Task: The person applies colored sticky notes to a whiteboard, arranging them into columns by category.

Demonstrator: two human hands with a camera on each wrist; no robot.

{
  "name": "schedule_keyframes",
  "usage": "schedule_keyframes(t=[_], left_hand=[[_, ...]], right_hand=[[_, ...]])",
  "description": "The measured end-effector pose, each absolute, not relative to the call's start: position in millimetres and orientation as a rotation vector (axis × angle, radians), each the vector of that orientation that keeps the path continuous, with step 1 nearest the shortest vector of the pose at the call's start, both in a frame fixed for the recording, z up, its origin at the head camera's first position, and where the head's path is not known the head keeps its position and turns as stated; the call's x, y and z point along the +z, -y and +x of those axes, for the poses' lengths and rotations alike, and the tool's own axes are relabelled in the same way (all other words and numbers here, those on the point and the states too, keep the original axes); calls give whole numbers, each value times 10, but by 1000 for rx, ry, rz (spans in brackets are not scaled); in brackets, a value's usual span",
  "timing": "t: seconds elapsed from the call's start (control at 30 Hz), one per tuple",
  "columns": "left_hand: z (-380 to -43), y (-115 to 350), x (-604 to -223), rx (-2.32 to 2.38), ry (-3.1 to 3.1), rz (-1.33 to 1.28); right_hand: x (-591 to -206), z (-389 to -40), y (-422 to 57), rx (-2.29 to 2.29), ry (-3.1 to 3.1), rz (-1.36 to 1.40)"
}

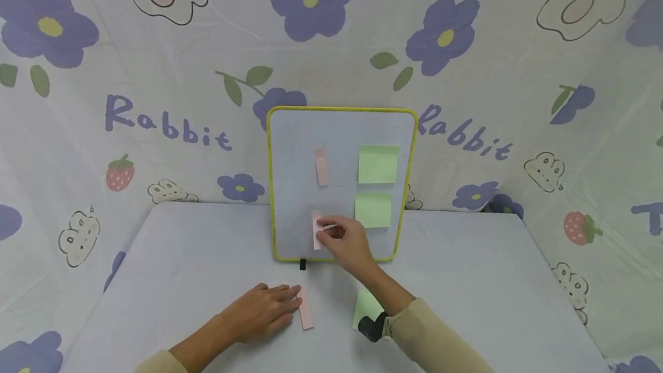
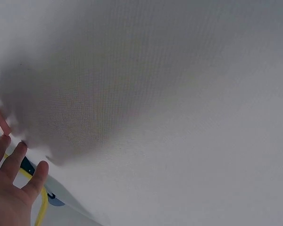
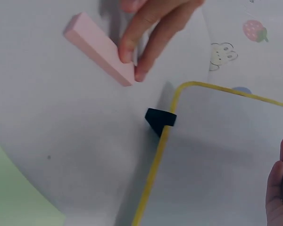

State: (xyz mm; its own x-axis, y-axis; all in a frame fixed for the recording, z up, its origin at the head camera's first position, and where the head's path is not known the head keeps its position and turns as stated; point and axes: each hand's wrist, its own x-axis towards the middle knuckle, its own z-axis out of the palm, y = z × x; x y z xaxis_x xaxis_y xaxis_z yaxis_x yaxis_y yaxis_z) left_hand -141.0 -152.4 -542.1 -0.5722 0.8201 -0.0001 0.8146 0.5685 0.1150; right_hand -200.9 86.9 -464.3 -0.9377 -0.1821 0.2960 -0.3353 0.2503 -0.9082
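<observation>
A yellow-edged whiteboard [image 1: 295,189] stands upright on the table. My right hand [image 1: 352,246] is at its lower part, thumb and index finger pinching a narrow pink sticky note [image 1: 317,243] that lies against the board. Only some fingers of that hand [image 3: 277,193] show at the right wrist view's edge. Above it another pink sticky note [image 1: 322,167] is stuck on. My left hand [image 1: 264,312] rests on the table with fingers extended, fingertips touching a thick pad of pink sticky notes [image 1: 305,312]. That pad [image 3: 99,47] looks block-like in the right wrist view.
Two green sticky notes, an upper one [image 1: 378,164] and a lower one [image 1: 373,210], are on the board's right side. A green pad [image 1: 366,304] lies beneath my right forearm, partly hidden by a black wrist device [image 1: 370,328]. A black foot [image 1: 303,264] sits at the board's bottom edge.
</observation>
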Motion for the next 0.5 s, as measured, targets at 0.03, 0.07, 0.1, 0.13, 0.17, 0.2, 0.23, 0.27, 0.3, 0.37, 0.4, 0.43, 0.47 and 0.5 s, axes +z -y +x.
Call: schedule_keyframes(t=[0.03, 0.07, 0.1, 0.13, 0.17, 0.2, 0.23, 0.27, 0.3, 0.37, 0.4, 0.43, 0.47, 0.5], left_hand=[[-1408, 1527, -5424, 158, -2735, 1425], [-1407, 1529, -5427, 160, -2735, 1425], [-1407, 1531, -5430, 161, -2734, 1426], [-1407, 1532, -5432, 167, -2733, 1426], [-1405, 1533, -5430, 169, -2731, 1426], [-1405, 1532, -5428, 173, -2730, 1427], [-1404, 1533, -5427, 174, -2729, 1427], [-1403, 1534, -5425, 173, -2727, 1425], [-1402, 1535, -5424, 171, -2724, 1419], [-1400, 1533, -5418, 161, -2721, 1409], [-1402, 1531, -5417, 155, -2718, 1401], [-1403, 1530, -5418, 151, -2715, 1393], [-1407, 1528, -5418, 146, -2710, 1381], [-1411, 1526, -5420, 142, -2707, 1373]], right_hand=[[-4625, -2026, -868, 1792, 2362, 486], [-4606, -2041, -866, 1803, 2348, 476], [-4591, -2060, -865, 1805, 2340, 464], [-4575, -2076, -864, 1812, 2329, 454], [-4561, -2091, -863, 1817, 2320, 445], [-4551, -2107, -861, 1820, 2310, 442], [-4538, -2125, -857, 1824, 2310, 427], [-4529, -2140, -853, 1823, 2312, 416], [-4518, -2154, -849, 1827, 2312, 408], [-4498, -2177, -841, 1840, 2312, 389], [-4490, -2188, -837, 1845, 2313, 379], [-4481, -2197, -834, 1856, 2316, 366], [-4475, -2204, -831, 1870, 2314, 364], [-4422, -2182, -823, 1883, 2316, 362]])
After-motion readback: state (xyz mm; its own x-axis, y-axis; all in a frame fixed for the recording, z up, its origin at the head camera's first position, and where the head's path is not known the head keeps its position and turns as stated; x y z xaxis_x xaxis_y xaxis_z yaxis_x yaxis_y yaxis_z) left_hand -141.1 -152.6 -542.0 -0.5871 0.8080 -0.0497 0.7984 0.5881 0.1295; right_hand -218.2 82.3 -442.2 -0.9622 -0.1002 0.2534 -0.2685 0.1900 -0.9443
